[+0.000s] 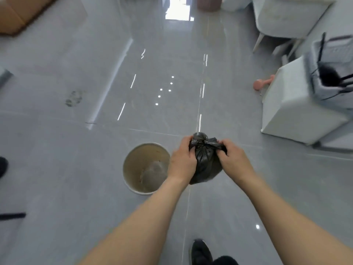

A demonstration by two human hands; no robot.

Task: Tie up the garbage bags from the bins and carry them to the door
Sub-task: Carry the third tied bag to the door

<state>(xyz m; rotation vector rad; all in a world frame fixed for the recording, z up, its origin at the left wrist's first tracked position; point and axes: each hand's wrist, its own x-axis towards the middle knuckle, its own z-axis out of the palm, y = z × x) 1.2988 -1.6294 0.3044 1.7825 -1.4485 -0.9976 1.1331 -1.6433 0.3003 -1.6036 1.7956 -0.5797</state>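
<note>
2 hands, left hand (183, 159) & right hand (234, 157), round knotted blk garbage bag (205, 161).

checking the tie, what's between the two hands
In the head view, the knotted neck of the black garbage bag sits between the left hand and right hand; both grip it.

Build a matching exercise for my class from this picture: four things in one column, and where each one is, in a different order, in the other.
Things:
1. small black plastic garbage bag
2. round beige waste bin
3. pink object
4. brown cardboard box

Places:
A. top left corner of the picture
B. on the floor beside the white upholstered seat
C. held between the left hand and the right hand
D. on the floor, left of the hands

Pairs: 1-C, 2-D, 3-B, 4-A
</note>
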